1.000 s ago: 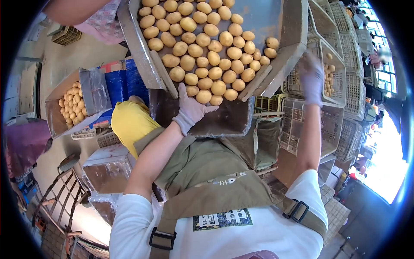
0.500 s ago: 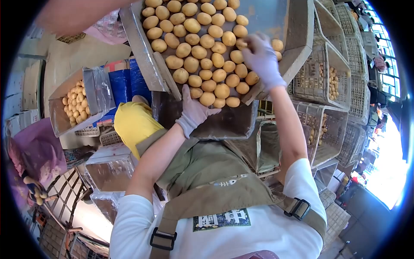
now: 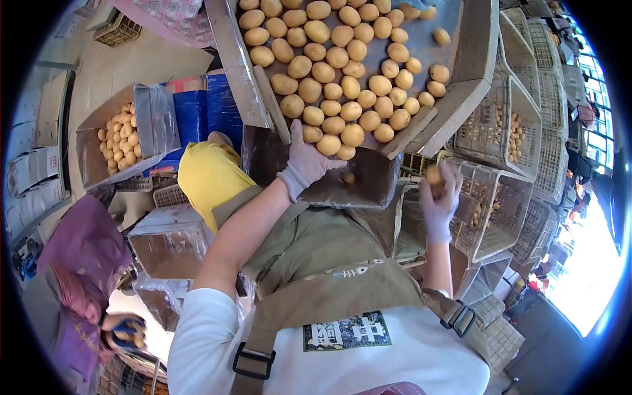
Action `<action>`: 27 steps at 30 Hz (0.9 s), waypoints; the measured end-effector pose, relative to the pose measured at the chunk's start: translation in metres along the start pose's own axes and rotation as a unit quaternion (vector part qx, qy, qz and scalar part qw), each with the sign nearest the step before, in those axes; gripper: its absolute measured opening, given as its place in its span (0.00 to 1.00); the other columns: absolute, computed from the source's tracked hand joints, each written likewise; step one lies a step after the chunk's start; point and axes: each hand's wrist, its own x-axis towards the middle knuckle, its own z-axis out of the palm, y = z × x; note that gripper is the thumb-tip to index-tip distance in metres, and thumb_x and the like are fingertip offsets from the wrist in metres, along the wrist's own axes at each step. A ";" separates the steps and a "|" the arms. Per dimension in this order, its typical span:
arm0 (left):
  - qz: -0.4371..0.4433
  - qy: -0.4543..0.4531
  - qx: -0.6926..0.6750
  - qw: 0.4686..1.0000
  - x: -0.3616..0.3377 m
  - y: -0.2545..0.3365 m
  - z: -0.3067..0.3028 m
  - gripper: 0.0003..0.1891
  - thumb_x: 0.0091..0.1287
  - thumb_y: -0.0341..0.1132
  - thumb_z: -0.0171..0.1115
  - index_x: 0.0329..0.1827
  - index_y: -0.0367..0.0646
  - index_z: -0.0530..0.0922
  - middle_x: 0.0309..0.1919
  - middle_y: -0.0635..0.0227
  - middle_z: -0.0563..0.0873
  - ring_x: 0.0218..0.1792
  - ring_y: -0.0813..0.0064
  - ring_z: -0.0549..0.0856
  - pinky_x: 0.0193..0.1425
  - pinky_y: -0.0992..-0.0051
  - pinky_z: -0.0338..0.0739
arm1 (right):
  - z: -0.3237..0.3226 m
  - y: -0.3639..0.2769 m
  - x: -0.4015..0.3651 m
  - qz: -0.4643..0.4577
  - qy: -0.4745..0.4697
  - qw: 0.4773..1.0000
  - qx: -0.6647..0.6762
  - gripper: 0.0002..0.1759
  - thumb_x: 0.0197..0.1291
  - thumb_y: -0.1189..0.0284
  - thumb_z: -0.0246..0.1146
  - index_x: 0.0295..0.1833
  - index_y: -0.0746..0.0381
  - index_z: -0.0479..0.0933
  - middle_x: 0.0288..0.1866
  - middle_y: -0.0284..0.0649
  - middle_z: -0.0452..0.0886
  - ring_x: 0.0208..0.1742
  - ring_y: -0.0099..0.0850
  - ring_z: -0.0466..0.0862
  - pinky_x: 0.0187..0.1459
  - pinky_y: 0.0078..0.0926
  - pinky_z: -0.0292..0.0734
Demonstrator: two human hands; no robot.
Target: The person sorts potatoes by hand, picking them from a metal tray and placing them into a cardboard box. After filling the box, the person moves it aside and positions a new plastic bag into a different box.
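Note:
A sloping metal sorting tray (image 3: 475,79) holds several yellow potatoes (image 3: 342,72). My left hand (image 3: 304,161), in a pale glove, rests at the tray's lower lip, its fingers against the lowest potatoes. One potato (image 3: 349,178) is in the plastic-lined box (image 3: 309,184) right under that lip. My right hand (image 3: 438,201), also gloved, is below and to the right of the tray, closed around a single potato (image 3: 433,176), next to a plastic basket (image 3: 497,210).
Stacked plastic baskets (image 3: 520,131), some with potatoes, stand on the right. A lined carton of potatoes (image 3: 122,135) sits at left beside blue crates (image 3: 204,112). A person in a yellow cap (image 3: 207,174) is below the tray; another person in purple (image 3: 76,263) is at lower left.
My right hand left the potatoes on the tray and came down to the right with one potato in it. A potato dropped into the box. My left hand stayed at the lip.

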 end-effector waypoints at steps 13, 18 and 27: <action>0.001 0.040 0.063 0.997 -0.002 -0.006 0.011 0.51 0.67 0.80 0.36 0.86 0.56 0.50 0.84 0.63 0.56 0.81 0.43 0.58 0.77 0.26 0.48 | 0.165 -0.083 0.166 -0.020 -0.192 0.974 -0.116 0.19 0.66 0.59 0.64 0.54 0.60 0.79 0.53 0.45 0.87 0.53 0.46 0.88 0.52 0.43 0.82; -0.006 0.031 0.050 0.998 -0.003 -0.005 0.006 0.52 0.66 0.80 0.39 0.86 0.55 0.48 0.84 0.62 0.55 0.81 0.45 0.59 0.78 0.27 0.47 | 0.160 -0.082 0.183 0.035 -0.299 0.944 -0.136 0.28 0.61 0.48 0.65 0.56 0.59 0.80 0.54 0.46 0.88 0.57 0.45 0.87 0.55 0.46 0.80; 0.019 0.029 0.042 0.999 -0.005 -0.009 0.010 0.51 0.67 0.80 0.39 0.85 0.56 0.49 0.84 0.66 0.56 0.82 0.51 0.59 0.77 0.27 0.52 | 0.128 -0.070 0.130 0.110 -0.092 0.980 0.139 0.13 0.60 0.65 0.67 0.47 0.60 0.81 0.37 0.40 0.87 0.39 0.36 0.87 0.45 0.33 0.80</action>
